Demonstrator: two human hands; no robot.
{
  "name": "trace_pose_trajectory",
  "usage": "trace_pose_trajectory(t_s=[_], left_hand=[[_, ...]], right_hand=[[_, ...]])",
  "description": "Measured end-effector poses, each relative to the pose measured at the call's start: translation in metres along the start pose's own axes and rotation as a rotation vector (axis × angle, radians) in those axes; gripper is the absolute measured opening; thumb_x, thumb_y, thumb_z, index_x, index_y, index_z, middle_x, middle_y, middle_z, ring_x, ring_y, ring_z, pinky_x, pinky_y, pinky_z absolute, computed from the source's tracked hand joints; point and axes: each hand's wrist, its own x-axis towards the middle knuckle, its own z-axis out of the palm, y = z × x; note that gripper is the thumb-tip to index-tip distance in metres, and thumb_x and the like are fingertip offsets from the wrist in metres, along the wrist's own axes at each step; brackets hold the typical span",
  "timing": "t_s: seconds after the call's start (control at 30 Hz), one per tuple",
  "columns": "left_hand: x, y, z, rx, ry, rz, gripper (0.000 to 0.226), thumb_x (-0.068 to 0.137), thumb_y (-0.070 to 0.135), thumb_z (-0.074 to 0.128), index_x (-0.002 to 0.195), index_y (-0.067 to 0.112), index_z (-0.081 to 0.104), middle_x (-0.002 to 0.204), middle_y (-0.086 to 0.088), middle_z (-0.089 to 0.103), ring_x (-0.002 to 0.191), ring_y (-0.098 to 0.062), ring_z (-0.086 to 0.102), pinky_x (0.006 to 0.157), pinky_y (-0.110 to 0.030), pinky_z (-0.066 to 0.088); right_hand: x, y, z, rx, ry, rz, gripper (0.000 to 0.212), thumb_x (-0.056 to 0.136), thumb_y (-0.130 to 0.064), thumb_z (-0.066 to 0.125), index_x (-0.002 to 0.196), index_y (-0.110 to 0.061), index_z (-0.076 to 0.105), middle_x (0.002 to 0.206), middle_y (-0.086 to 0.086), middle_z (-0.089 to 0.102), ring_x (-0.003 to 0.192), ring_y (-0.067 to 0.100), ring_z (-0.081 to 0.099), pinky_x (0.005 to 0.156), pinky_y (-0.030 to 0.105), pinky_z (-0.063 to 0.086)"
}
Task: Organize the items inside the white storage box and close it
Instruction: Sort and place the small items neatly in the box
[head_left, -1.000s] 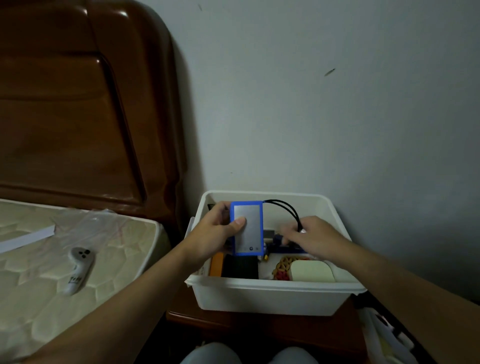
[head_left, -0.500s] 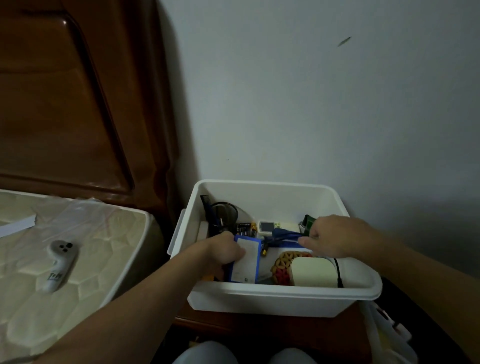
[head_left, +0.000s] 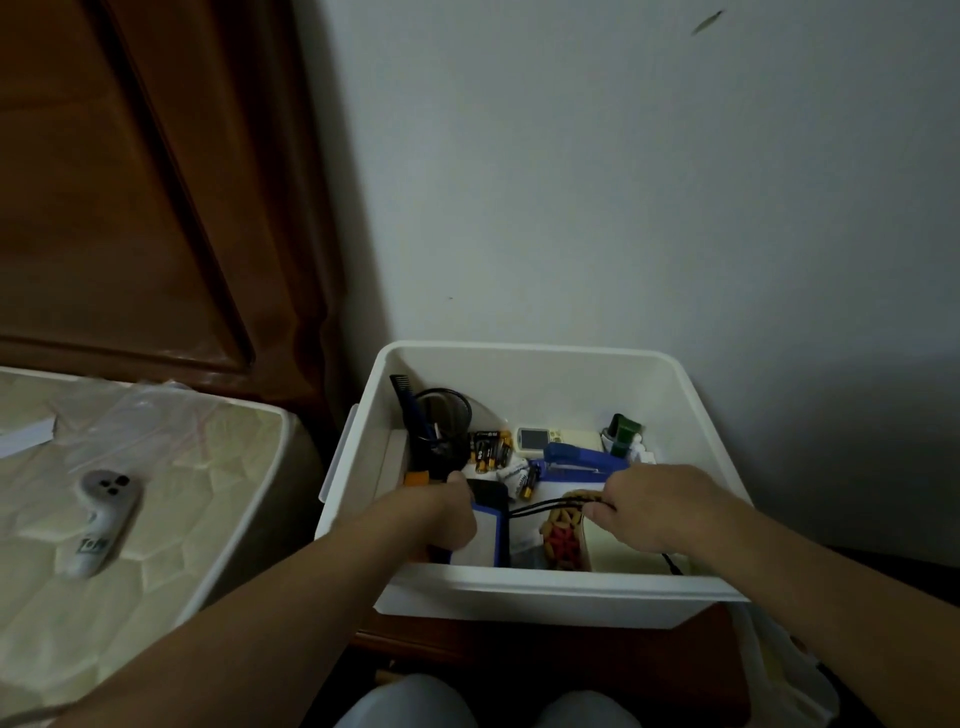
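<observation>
Setting: pale wall (head_left: 623, 182), wooden headboard (head_left: 130, 182), mattress (head_left: 171, 509) at left.
Box: white storage box (head_left: 519, 592) on wooden stand, lidless, crammed.
Device: blue-edged white slab (head_left: 485, 540), near left corner, long axis running front to back.
Left hand (head_left: 439, 519): curled round slab.
Right hand (head_left: 660, 512): pinching black cord (head_left: 545, 506).

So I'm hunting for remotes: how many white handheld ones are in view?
2: a remote with a screen at the box's back, and a controller on the mattress. Others may be buried.
</observation>
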Motion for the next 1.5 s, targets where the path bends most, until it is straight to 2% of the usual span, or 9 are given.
trace_pose_trajectory(t_s=[0.27,0.5,0.63,0.73,0.87,1.0,1.23,1.4,1.5], left_hand=[[-0.012,0.007,-0.004,0.260,0.081,0.095,0.031,0.098,0.021,0.065,0.127,0.007,0.062,0.105,-0.006,0.063,0.095,-0.021,0.063,0.079,-0.031,0.050],[-0.035,0.006,-0.011,-0.188,0.098,0.237,0.033,0.108,0.021,0.050,0.139,0.012,0.059,0.130,-0.016,0.065,0.111,-0.032,0.069,0.090,-0.040,0.060],[-0.055,0.002,-0.008,-0.845,0.072,0.316,0.037,0.111,0.031,0.047,0.139,0.012,0.059,0.124,-0.012,0.068,0.110,-0.028,0.071,0.094,-0.043,0.061],[-0.075,0.011,-0.007,-1.453,-0.241,0.314,0.052,0.110,0.046,0.041,0.129,0.003,0.062,0.116,-0.021,0.070,0.107,-0.036,0.073,0.086,-0.045,0.063],[-0.091,0.023,-0.006,-1.644,-0.401,0.427,0.075,0.107,0.064,0.031,0.128,-0.002,0.061,0.119,-0.027,0.071,0.107,-0.038,0.074,0.086,-0.042,0.064],[-0.101,0.018,-0.007,-1.689,-0.162,0.450,0.058,0.112,0.052,0.029,0.121,0.009,0.067,0.090,-0.015,0.076,0.077,-0.027,0.075,0.058,-0.028,0.059],[-0.113,-0.002,-0.011,-1.493,-0.134,0.434,0.052,0.108,0.037,0.042,0.086,0.018,0.084,0.085,-0.008,0.070,0.055,-0.011,0.057,0.045,-0.019,0.039],[-0.116,-0.026,-0.017,-1.484,-0.229,0.393,0.034,0.107,0.031,0.042,0.095,0.013,0.069,0.075,-0.002,0.059,0.053,-0.012,0.046,0.044,-0.021,0.030],[-0.115,-0.029,-0.019,-1.457,-0.066,0.389,0.024,0.108,0.025,0.044,0.099,0.014,0.062,0.069,0.002,0.051,0.050,-0.010,0.036,0.043,-0.022,0.025]], right_hand=[[-0.018,-0.002,0.001,-0.140,0.026,0.042,0.041,0.106,-0.056,0.039,0.104,-0.023,0.064,0.077,-0.006,0.054,0.069,0.011,0.054,0.069,0.032,0.047],[-0.033,-0.002,-0.022,-0.058,0.116,0.160,0.037,0.106,-0.056,0.039,0.102,-0.025,0.058,0.081,-0.007,0.053,0.069,0.011,0.052,0.066,0.031,0.042],[-0.040,-0.013,-0.047,0.599,0.196,0.113,0.031,0.109,-0.032,0.038,0.100,-0.019,0.064,0.088,0.000,0.064,0.075,0.017,0.059,0.062,0.032,0.044],[-0.051,-0.041,-0.071,1.085,0.211,0.028,0.025,0.109,-0.029,0.040,0.105,-0.025,0.064,0.091,0.002,0.060,0.073,0.018,0.055,0.062,0.031,0.045],[-0.062,-0.078,-0.094,1.539,0.029,-0.143,0.020,0.108,-0.010,0.048,0.109,-0.016,0.067,0.105,0.013,0.065,0.084,0.023,0.064,0.077,0.036,0.053],[-0.068,-0.092,-0.101,1.234,0.138,-0.148,0.025,0.105,-0.007,0.049,0.111,-0.019,0.070,0.095,0.010,0.071,0.049,0.005,0.062,0.049,0.023,0.051],[-0.073,-0.094,-0.107,0.890,0.387,-0.195,0.004,0.094,-0.025,0.078,0.091,-0.024,0.080,0.070,-0.004,0.077,0.057,0.006,0.074,0.057,0.022,0.059],[-0.057,-0.106,-0.096,0.816,0.421,-0.280,0.017,0.102,-0.023,0.066,0.093,-0.019,0.080,0.067,0.001,0.076,0.058,0.010,0.075,0.063,0.028,0.064],[-0.041,-0.108,-0.086,0.948,0.555,-0.259,0.019,0.106,-0.019,0.057,0.105,-0.022,0.076,0.084,0.000,0.078,0.058,0.011,0.075,0.060,0.026,0.064]])
